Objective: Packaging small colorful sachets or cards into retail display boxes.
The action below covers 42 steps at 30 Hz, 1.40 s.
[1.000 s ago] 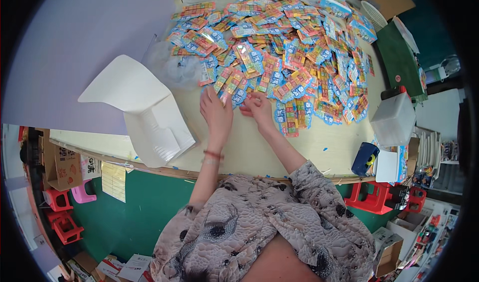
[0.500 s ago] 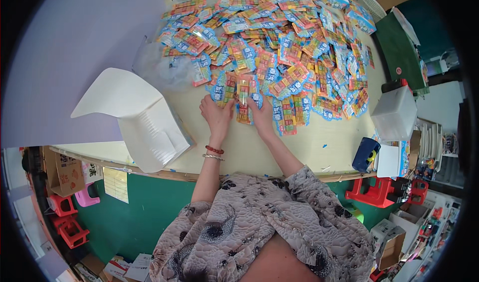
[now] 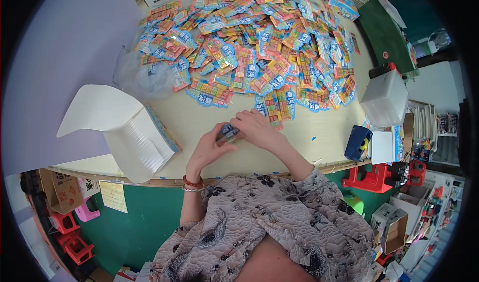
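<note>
Progress appears partial: left hand [image 3: 206,150] and right hand [image 3: 258,132] grasp a blue-edged pack [image 3: 228,133] mid-frame; loose heap [image 3: 273,74] lies upper centre.

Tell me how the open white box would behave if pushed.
The box would probably feel light for its size, since its walls look like thin card. Its wide flap would likely flex, being a thin sheet. Rolling seems unlikely, given its flat sides.
</note>
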Each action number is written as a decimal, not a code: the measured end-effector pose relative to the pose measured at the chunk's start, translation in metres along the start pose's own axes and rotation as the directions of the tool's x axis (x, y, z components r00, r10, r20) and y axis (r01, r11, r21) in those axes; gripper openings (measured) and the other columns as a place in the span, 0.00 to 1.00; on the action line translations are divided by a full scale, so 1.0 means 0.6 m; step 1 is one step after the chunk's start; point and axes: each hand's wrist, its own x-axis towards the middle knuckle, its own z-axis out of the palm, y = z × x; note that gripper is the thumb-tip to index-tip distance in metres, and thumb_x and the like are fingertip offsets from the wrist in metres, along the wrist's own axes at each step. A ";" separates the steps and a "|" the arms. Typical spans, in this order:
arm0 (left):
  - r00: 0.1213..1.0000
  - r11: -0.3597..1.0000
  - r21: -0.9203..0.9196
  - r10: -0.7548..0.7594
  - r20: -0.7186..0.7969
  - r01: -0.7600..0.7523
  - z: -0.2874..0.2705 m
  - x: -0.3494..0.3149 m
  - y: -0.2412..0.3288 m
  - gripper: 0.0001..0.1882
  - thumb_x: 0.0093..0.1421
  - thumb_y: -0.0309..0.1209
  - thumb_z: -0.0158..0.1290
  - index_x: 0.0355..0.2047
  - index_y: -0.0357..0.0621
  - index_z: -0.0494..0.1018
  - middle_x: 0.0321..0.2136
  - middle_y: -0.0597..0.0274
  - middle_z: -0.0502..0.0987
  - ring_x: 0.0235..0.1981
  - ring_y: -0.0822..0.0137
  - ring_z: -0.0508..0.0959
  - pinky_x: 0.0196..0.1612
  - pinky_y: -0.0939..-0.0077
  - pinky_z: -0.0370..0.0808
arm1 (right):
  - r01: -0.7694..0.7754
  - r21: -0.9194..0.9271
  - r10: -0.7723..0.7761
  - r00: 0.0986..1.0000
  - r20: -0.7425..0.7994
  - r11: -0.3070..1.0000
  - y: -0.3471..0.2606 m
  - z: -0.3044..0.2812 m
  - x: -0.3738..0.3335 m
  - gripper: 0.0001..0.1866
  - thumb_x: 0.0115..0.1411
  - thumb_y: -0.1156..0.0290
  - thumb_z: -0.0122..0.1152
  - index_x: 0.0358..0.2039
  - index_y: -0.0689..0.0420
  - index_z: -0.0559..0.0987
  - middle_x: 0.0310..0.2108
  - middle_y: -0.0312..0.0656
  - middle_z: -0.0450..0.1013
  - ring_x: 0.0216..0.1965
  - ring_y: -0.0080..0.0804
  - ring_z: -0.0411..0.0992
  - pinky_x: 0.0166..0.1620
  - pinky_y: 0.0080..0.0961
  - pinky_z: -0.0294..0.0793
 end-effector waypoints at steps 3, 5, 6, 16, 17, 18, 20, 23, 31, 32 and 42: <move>0.984 0.956 0.242 0.174 -0.022 -0.164 0.027 0.005 -0.015 0.34 0.47 0.35 0.66 0.51 0.41 0.61 0.29 0.50 0.76 0.29 0.53 0.77 0.35 0.65 0.74 | -0.044 0.058 0.049 0.995 -0.083 0.997 -0.006 0.002 0.005 0.21 0.46 0.72 0.67 0.42 0.55 0.72 0.36 0.42 0.70 0.42 0.43 0.69 0.47 0.40 0.66; 0.993 0.962 0.271 -0.012 -0.118 0.043 0.048 0.013 -0.030 0.33 0.47 0.33 0.66 0.50 0.40 0.62 0.36 0.46 0.78 0.39 0.48 0.78 0.38 0.63 0.75 | 0.023 0.332 0.177 0.811 -0.558 0.943 0.006 0.007 0.009 0.23 0.48 0.69 0.68 0.44 0.57 0.71 0.39 0.42 0.69 0.39 0.40 0.69 0.46 0.35 0.68; 0.993 0.962 0.269 -0.011 -0.114 0.041 0.050 0.017 -0.033 0.33 0.47 0.33 0.66 0.50 0.40 0.62 0.36 0.46 0.78 0.39 0.48 0.78 0.38 0.63 0.75 | -0.130 0.481 0.453 0.610 -0.650 0.867 0.025 0.012 0.011 0.23 0.50 0.67 0.68 0.44 0.58 0.71 0.39 0.41 0.69 0.38 0.35 0.69 0.43 0.32 0.69; 0.998 0.911 0.410 0.063 -0.011 -0.053 0.027 0.037 -0.011 0.31 0.48 0.27 0.62 0.51 0.40 0.61 0.34 0.48 0.77 0.35 0.47 0.77 0.38 0.61 0.75 | -0.172 0.821 0.811 0.361 -0.461 0.544 0.195 -0.015 0.028 0.15 0.54 0.64 0.67 0.33 0.63 0.75 0.27 0.36 0.73 0.29 0.20 0.68 0.34 0.21 0.69; 0.997 0.888 0.453 0.083 0.004 -0.076 0.027 0.032 -0.013 0.32 0.47 0.25 0.62 0.52 0.40 0.61 0.35 0.48 0.76 0.36 0.47 0.77 0.38 0.60 0.74 | -0.198 0.774 0.788 0.306 -0.535 0.602 0.193 -0.013 0.033 0.16 0.54 0.64 0.67 0.32 0.63 0.75 0.27 0.37 0.73 0.29 0.22 0.69 0.35 0.22 0.69; 0.997 0.889 0.451 0.082 0.006 -0.075 0.027 0.024 -0.012 0.32 0.47 0.25 0.62 0.52 0.40 0.61 0.35 0.48 0.76 0.36 0.47 0.77 0.38 0.60 0.74 | -0.231 0.723 0.758 0.244 -0.605 0.651 0.190 -0.010 0.034 0.16 0.53 0.63 0.67 0.32 0.63 0.74 0.28 0.37 0.72 0.29 0.24 0.69 0.36 0.23 0.69; 0.981 0.809 0.568 0.196 -0.013 -0.154 0.031 0.013 -0.004 0.33 0.47 0.23 0.60 0.54 0.43 0.60 0.37 0.48 0.74 0.38 0.48 0.76 0.40 0.59 0.74 | -0.423 0.616 0.732 0.202 -0.651 0.665 0.199 0.026 0.036 0.17 0.53 0.64 0.68 0.33 0.63 0.74 0.28 0.38 0.72 0.30 0.26 0.69 0.36 0.24 0.69; 0.991 0.859 0.499 0.132 0.003 -0.115 0.038 0.004 -0.012 0.35 0.46 0.21 0.58 0.56 0.45 0.59 0.39 0.49 0.74 0.40 0.48 0.75 0.41 0.58 0.73 | -0.614 0.423 0.674 0.253 -0.694 0.667 0.171 0.049 0.061 0.18 0.52 0.65 0.68 0.36 0.62 0.72 0.27 0.40 0.70 0.30 0.31 0.69 0.37 0.27 0.70; 0.979 0.930 0.365 0.109 -0.175 -0.038 0.041 -0.006 -0.038 0.32 0.49 0.22 0.59 0.54 0.46 0.61 0.37 0.51 0.75 0.38 0.51 0.76 0.39 0.63 0.74 | -0.002 0.954 0.903 0.323 -0.282 0.299 0.169 0.033 0.057 0.29 0.49 0.70 0.69 0.47 0.62 0.64 0.34 0.45 0.72 0.35 0.30 0.72 0.37 0.26 0.71; 0.962 0.943 0.327 0.147 -0.229 -0.067 0.038 -0.006 -0.046 0.29 0.49 0.23 0.60 0.52 0.46 0.64 0.36 0.52 0.75 0.37 0.51 0.76 0.39 0.64 0.74 | -0.029 0.967 0.927 0.292 -0.234 0.254 0.152 0.026 0.054 0.30 0.50 0.71 0.69 0.49 0.63 0.62 0.33 0.43 0.73 0.34 0.27 0.72 0.36 0.22 0.71; 0.950 0.957 0.217 0.236 -0.204 -0.191 0.010 0.006 -0.067 0.17 0.46 0.19 0.60 0.38 0.39 0.72 0.34 0.55 0.74 0.35 0.55 0.75 0.37 0.68 0.73 | -0.380 0.833 0.887 0.388 -0.251 0.402 0.099 0.031 0.104 0.32 0.49 0.63 0.71 0.49 0.66 0.68 0.37 0.43 0.72 0.38 0.29 0.72 0.40 0.23 0.72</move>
